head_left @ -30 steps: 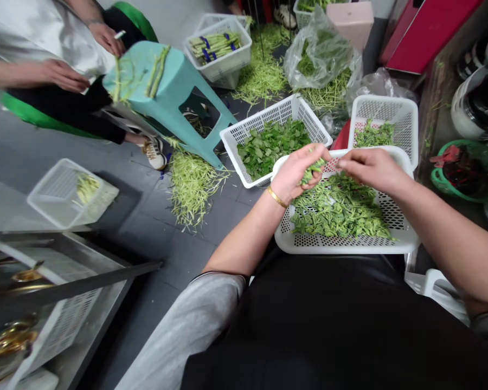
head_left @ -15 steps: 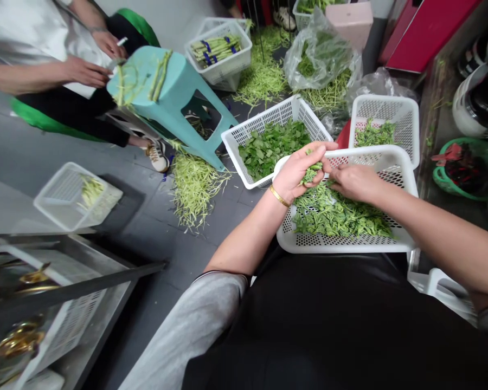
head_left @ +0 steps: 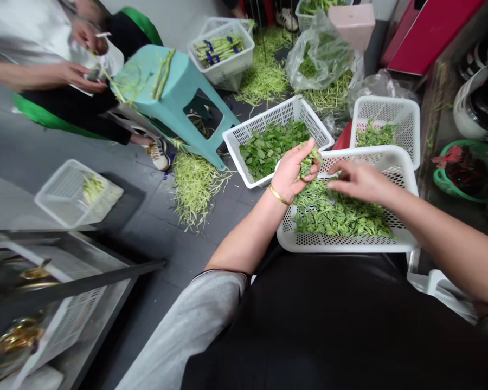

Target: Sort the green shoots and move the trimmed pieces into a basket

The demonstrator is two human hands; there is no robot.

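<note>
Left hand (head_left: 293, 169) curled around a small bunch of green leafy tips (head_left: 307, 165), right hand (head_left: 361, 181) loosely parted, at centre right of the frame.
The left fingers wrap the bunch; the right fingers and thumb stand apart, with no piece visible between them, above a heap of cut green stems and leaves (head_left: 344, 219) in a white, oblong, perforated plastic basket (head_left: 345, 247). Just beyond, a white rectangular plastic crate (head_left: 236, 156) holds dark green leaves, and a smaller white perforated bin (head_left: 409, 116) holds more greens. Towards upper left stands a teal plastic stool (head_left: 195, 81), near a co-worker's hands (head_left: 79, 76).
</note>
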